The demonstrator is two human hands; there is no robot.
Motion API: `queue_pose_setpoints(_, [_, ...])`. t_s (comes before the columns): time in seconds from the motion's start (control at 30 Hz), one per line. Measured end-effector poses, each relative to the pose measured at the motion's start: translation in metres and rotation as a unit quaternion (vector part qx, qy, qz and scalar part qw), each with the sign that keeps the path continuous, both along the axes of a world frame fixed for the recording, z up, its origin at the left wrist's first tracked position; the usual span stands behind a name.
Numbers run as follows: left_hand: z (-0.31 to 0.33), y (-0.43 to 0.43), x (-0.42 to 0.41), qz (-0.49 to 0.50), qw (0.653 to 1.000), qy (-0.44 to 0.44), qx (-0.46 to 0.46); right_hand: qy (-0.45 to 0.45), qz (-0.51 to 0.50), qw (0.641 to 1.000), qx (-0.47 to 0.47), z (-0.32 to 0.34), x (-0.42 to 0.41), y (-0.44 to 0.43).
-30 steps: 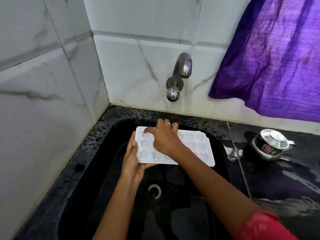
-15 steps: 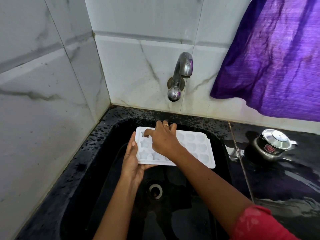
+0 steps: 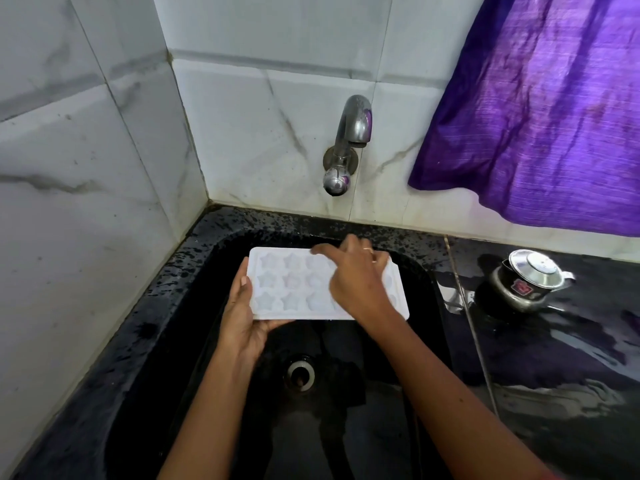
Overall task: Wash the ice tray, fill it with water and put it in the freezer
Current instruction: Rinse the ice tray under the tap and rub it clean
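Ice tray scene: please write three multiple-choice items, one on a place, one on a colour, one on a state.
1. Where is the tray? A over the sink B in a freezer C on a shelf
2. What colour is the cloth? A green B purple C white
3. The left hand: A hangs empty B makes a fist C holds the tray's edge
Key: 1A, the black basin shows beneath it; 2B, it hangs purple at the right; 3C, its thumb lies along the rim.
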State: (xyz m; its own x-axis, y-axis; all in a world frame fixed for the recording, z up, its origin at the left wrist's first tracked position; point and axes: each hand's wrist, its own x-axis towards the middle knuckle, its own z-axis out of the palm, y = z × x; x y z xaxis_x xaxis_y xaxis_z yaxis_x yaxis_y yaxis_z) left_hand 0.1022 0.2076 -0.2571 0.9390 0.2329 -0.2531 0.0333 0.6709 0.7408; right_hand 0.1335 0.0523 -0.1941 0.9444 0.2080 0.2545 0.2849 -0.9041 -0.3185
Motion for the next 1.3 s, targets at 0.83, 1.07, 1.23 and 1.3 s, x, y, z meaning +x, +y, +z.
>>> queue_pose_setpoints(0.83, [0.018,0.008,-0.013,-0.009,0.999,0.036,0.036,0.073,-0.103,0.989,-0.076,-0.019,-0.021,-0.072])
queue_pose_setpoints(1.07, [0.02,0.011,-0.008,-0.01,0.999,0.024,0.044,0.079,-0.082,0.991,-0.073,-0.019,-0.021,-0.073])
queue_pose_setpoints(1.23, [0.017,0.011,-0.005,-0.01,0.998,0.035,0.047,0.06,-0.093,0.992,-0.056,-0.013,-0.019,-0.076])
queue_pose_setpoints(1.3, [0.017,0.011,-0.004,-0.011,0.998,0.032,0.048,0.035,-0.09,0.994,-0.051,-0.008,-0.018,-0.072])
